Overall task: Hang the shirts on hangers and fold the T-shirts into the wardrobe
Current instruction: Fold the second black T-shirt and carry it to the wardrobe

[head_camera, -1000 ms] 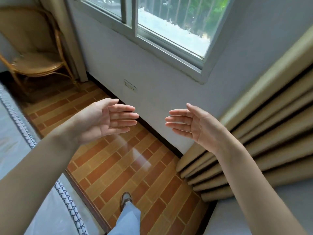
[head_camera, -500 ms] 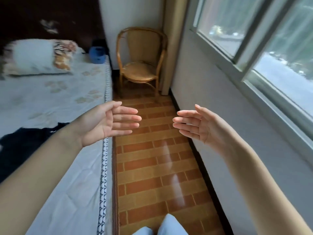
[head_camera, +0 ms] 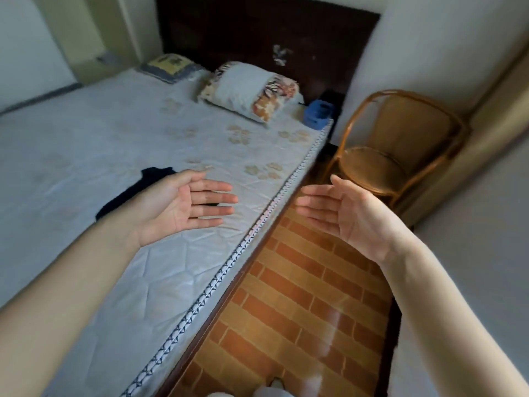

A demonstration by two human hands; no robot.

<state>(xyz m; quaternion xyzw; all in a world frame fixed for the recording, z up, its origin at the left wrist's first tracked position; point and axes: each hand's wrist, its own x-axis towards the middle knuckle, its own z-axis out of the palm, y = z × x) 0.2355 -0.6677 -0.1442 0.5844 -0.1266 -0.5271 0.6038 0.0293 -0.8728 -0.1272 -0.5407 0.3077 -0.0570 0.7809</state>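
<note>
A person is standing beside a bed [head_camera: 86, 144] and holding both bare arms out in front. The left hand [head_camera: 183, 204] is hovering over the mattress and the right hand [head_camera: 343, 213] over the floor [head_camera: 300, 296]. Both hands are spread flat, palms turned toward each other with the fingers straight and together, and they are holding nothing. The hands are well apart, with the mattress edge showing between them. This reads as a ready pose, likely made before reaching for clothing.

A dark garment [head_camera: 134, 190], probably one of the T-shirts or shirts, is lying crumpled on the bed, partly hidden behind the left hand. It looks soft and limp. No hanger or wardrobe is showing, so the task appears barely begun.

The mattress is wearing a pale quilted cover, slightly shiny, with faint floral prints and a braided blue-and-white edge. A floral pillow [head_camera: 252, 90] is resting near a dark wooden headboard [head_camera: 257, 32], with a small blue container [head_camera: 317, 113] beside it. A curved rattan chair [head_camera: 395, 144] is standing in the corner. The floor is glossy brick-patterned tile in orange and tan.
</note>
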